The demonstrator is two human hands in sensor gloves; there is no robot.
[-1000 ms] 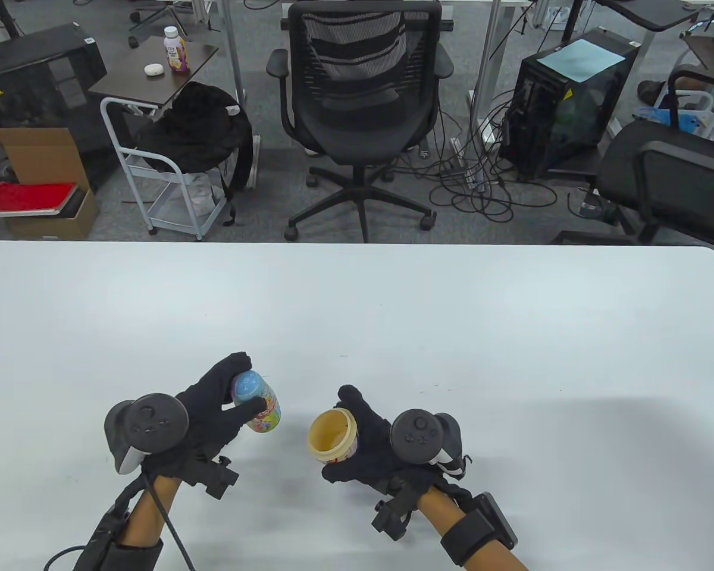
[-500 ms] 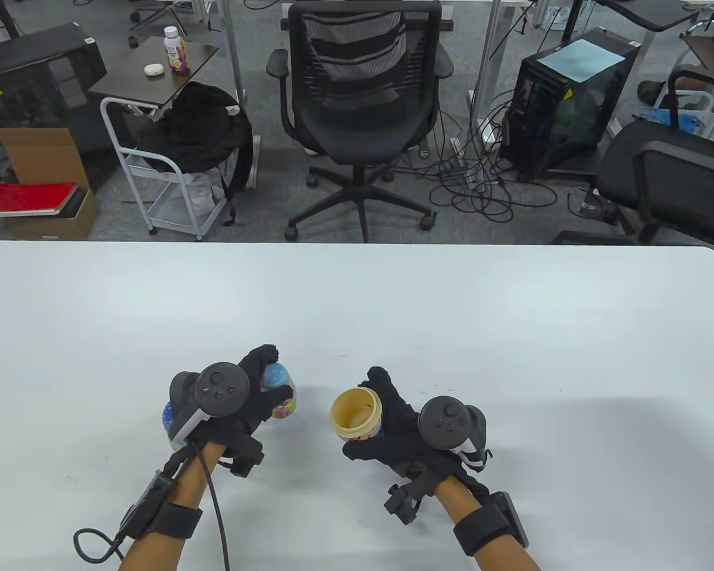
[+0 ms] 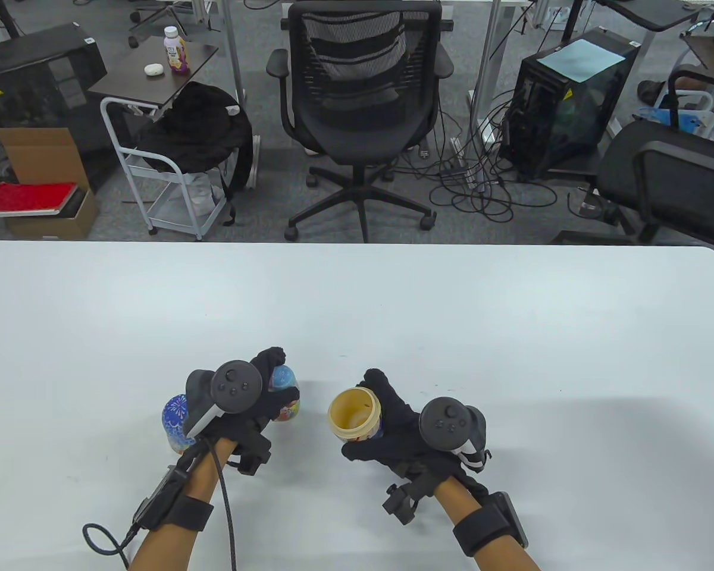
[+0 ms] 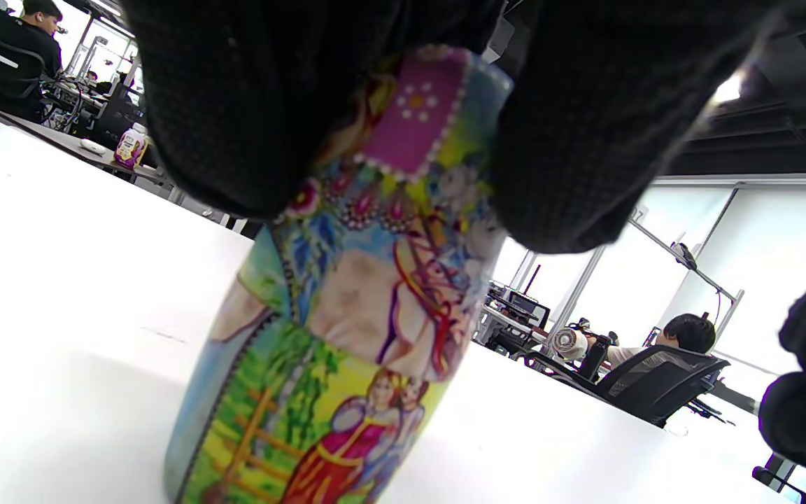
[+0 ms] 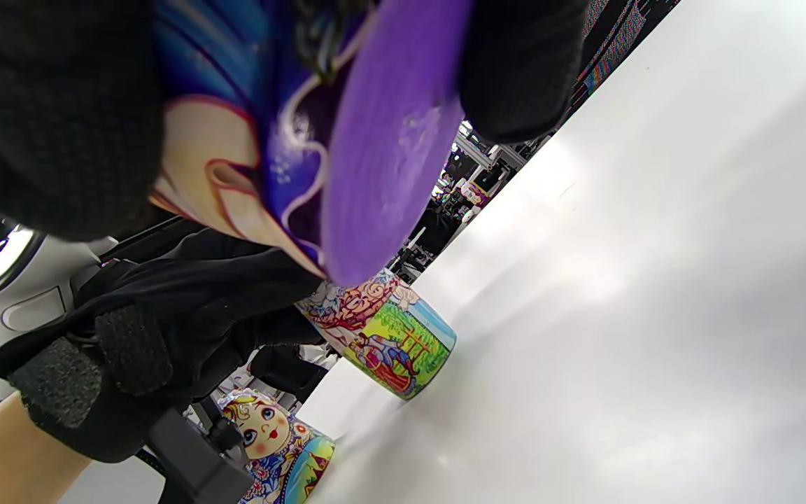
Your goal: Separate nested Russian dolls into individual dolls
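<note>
My left hand (image 3: 276, 389) grips a painted doll (image 3: 288, 409) by its blue top and holds it upright at the table surface. In the left wrist view my fingers (image 4: 235, 105) wrap the head of this doll (image 4: 347, 294). My right hand (image 3: 364, 416) holds an open lower doll half (image 3: 353, 413) above the table, its beige hollow facing up. The right wrist view shows this half's purple base (image 5: 389, 147) between my fingers (image 5: 39, 105). A second whole doll (image 3: 175, 419) with a blue patterned head stands left of my left hand; its face shows in the right wrist view (image 5: 273, 437).
The white table (image 3: 452, 321) stretches far and right of both hands. A black office chair (image 3: 360, 101) stands beyond the far edge, among a small cart (image 3: 172, 190), computer towers and floor cables.
My left hand has moved right and turned the doll from lying tilted to upright, down at the table. The second doll has come into view on its left. My right hand shifted slightly right.
</note>
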